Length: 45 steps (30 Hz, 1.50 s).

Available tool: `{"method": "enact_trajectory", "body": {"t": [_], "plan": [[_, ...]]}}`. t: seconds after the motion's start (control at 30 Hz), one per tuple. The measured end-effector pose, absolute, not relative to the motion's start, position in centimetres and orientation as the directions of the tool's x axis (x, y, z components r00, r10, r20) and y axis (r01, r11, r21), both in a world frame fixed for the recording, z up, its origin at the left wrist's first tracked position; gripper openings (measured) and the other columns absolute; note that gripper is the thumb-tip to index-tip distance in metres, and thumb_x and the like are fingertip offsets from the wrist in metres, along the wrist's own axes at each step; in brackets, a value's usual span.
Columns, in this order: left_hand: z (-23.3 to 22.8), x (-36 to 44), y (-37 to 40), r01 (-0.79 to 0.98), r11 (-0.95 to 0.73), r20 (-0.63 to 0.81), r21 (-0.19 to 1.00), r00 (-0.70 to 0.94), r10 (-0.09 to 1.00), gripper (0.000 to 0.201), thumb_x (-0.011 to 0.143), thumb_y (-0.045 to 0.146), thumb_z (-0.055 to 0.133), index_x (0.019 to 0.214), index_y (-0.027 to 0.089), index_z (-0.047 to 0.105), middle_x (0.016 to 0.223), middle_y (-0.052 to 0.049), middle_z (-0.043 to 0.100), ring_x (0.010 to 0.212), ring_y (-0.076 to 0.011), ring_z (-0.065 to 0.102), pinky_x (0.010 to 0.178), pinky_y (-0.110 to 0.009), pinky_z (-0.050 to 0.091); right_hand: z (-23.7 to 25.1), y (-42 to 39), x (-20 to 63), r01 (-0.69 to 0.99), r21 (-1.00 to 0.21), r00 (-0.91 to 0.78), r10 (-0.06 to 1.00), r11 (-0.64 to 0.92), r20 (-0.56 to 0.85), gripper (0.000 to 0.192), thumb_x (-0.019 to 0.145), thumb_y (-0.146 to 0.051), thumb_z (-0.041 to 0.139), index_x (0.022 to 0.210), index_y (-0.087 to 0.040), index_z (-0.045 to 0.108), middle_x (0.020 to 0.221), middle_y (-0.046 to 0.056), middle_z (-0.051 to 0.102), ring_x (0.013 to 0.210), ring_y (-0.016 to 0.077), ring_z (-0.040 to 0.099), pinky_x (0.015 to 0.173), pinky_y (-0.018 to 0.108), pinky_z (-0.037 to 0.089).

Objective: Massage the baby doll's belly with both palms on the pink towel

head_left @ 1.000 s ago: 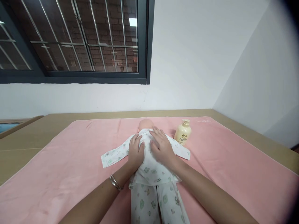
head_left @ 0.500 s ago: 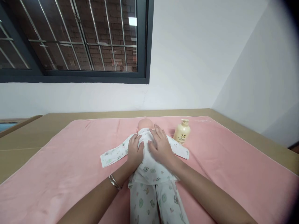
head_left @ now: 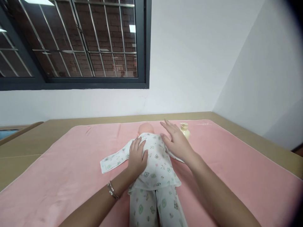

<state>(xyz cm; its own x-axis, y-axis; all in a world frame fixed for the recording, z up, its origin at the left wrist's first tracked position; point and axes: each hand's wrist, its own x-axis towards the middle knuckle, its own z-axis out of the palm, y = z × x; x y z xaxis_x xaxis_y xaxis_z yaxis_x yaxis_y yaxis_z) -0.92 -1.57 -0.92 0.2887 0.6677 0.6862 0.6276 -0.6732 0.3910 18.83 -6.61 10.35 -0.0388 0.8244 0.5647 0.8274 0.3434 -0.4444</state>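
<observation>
A baby doll [head_left: 146,128] lies on a pink mat, only the smooth round of its head showing above its clothes. It wears a white long-sleeved top [head_left: 157,167] and matching trousers [head_left: 144,208], printed with small animals and green shapes. My left hand [head_left: 137,157] rests on the left side of the doll's upper body, fingers stretched out and pointing up toward the shoulder. Off the cloth, my right hand [head_left: 176,140] hovers over the right sleeve with its fingers apart, holding nothing. Behind it stands a cream pump bottle [head_left: 185,130], its lower part hidden by that hand.
The pink mat [head_left: 71,176] covers most of a tan padded surface [head_left: 26,148]. A white wall [head_left: 184,63] rises behind, with a dark-framed barred window [head_left: 144,47] at upper left. Another wall [head_left: 272,94] closes off the right side.
My right hand has lifted off the doll's top and moved to the right, now partly covering the bottle. The left hand stays on the doll. The view has tilted slightly upward.
</observation>
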Motion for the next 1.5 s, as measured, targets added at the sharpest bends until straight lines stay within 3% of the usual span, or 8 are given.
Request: {"method": "enact_trajectory", "body": {"t": [0.07,0.13,0.27,0.4,0.63,1.1,1.37,1.5], "plan": [[0.7,-0.2,-2.9,0.547,-0.713,0.646,0.438,0.36,0.673,0.039,0.09,0.031,0.047,0.126,0.021,0.054,0.144,-0.01,0.045,0.139,-0.0293,0.03,0.115,-0.053,0.02,11.9,-7.2,21.4,0.825,-0.49,0.022,0.851,0.281,0.525,0.048,0.092,-0.034,0.041,0.138,-0.021,0.048,0.147,0.007,0.042,0.138,0.0253,0.035,0.115,0.048,0.023],[2.6,1.0,-4.0,0.395,-0.68,0.559,0.617,0.389,0.733,0.04,0.09,0.035,0.049,0.127,0.023,0.055,0.142,-0.008,0.048,0.137,-0.0277,0.034,0.115,-0.049,0.023,12.9,-7.4,24.0,0.81,-0.555,0.11,0.88,0.19,0.461,0.048,0.094,-0.031,0.035,0.139,-0.02,0.047,0.143,0.008,0.048,0.135,0.0253,0.039,0.111,0.046,0.031],[6.4,5.6,-4.4,-0.161,-0.197,0.246,0.967,0.389,0.888,0.037,0.089,0.041,0.049,0.117,0.021,0.062,0.134,-0.01,0.057,0.129,-0.0265,0.048,0.111,-0.042,0.033,13.0,-6.8,27.7,0.803,-0.596,0.252,0.9,0.01,0.356,0.051,0.092,-0.022,0.031,0.141,-0.014,0.043,0.143,0.011,0.047,0.134,0.0262,0.041,0.108,0.042,0.035],[9.3,11.0,-2.1,-0.482,0.365,-0.085,0.797,0.508,0.857,0.047,0.088,0.047,0.043,0.113,0.011,0.061,0.132,-0.02,0.055,0.121,-0.0278,0.056,0.102,-0.038,0.044,11.9,-5.2,28.7,0.859,-0.51,0.156,0.93,0.038,0.333,0.053,0.089,-0.012,0.029,0.14,-0.007,0.042,0.146,0.013,0.042,0.136,0.0199,0.038,0.111,0.033,0.03],[10.4,15.3,2.0,-0.537,0.606,-0.315,0.587,0.538,0.782,0.065,0.089,0.046,0.037,0.137,0.003,0.039,0.14,-0.024,0.045,0.131,-0.0279,0.045,0.083,-0.03,0.055,10.0,-2.9,27.9,0.939,-0.343,0.123,0.942,-0.01,0.311,0.051,0.086,-0.006,0.033,0.134,-0.005,0.047,0.145,0.018,0.042,0.138,0.0234,0.034,0.113,0.039,0.023],[10.1,13.6,0.5,-0.539,0.664,-0.349,0.517,0.576,0.739,0.062,0.086,0.04,0.044,0.134,0.0,0.043,0.136,-0.026,0.049,0.122,-0.0278,0.055,0.079,-0.028,0.056,9.7,-3.0,25.9,0.981,-0.101,0.192,0.885,-0.164,0.424,0.035,0.089,-0.015,0.037,0.116,-0.006,0.057,0.121,0.019,0.062,0.12,0.0267,0.052,0.106,0.04,0.026],[10.4,5.1,-6.1,-0.505,0.699,-0.383,0.505,0.595,0.707,0.056,0.085,0.036,0.046,0.13,0.002,0.048,0.134,-0.024,0.052,0.121,-0.0306,0.055,0.097,-0.037,0.05,9.3,-2.9,25.8,0.958,-0.135,0.285,0.875,-0.251,0.392,0.036,0.091,-0.014,0.032,0.117,-0.011,0.057,0.114,0.016,0.067,0.108,0.0241,0.06,0.108,0.048,0.022],[11.8,2.7,-7.5,-0.496,0.671,-0.4,0.551,0.549,0.734,0.049,0.086,0.032,0.045,0.127,0.005,0.051,0.133,-0.02,0.054,0.123,-0.0284,0.054,0.104,-0.037,0.043,9.2,-3.0,25.2,0.953,-0.212,0.287,0.871,-0.216,0.399,0.041,0.091,-0.021,0.033,0.123,-0.008,0.055,0.124,0.019,0.061,0.12,0.0293,0.053,0.108,0.059,0.019]]}}
